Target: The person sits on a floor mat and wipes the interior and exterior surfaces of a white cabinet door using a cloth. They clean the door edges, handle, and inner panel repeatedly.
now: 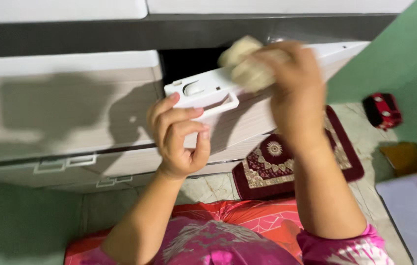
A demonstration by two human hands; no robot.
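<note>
A cabinet door with a white top edge stands swung open toward me, showing a dark gap behind it. My left hand grips the white recessed handle at the door's upper corner, fingers curled over it. My right hand is closed on a crumpled beige cloth and presses it on the door's white top edge. The right hand and the cloth are motion-blurred.
Light wood-grain cabinet fronts run to the left under a dark countertop strip. A maroon patterned mat lies on the tiled floor below. A red toy car sits at the right by a green wall, with an orange-brown object and a pale board nearby.
</note>
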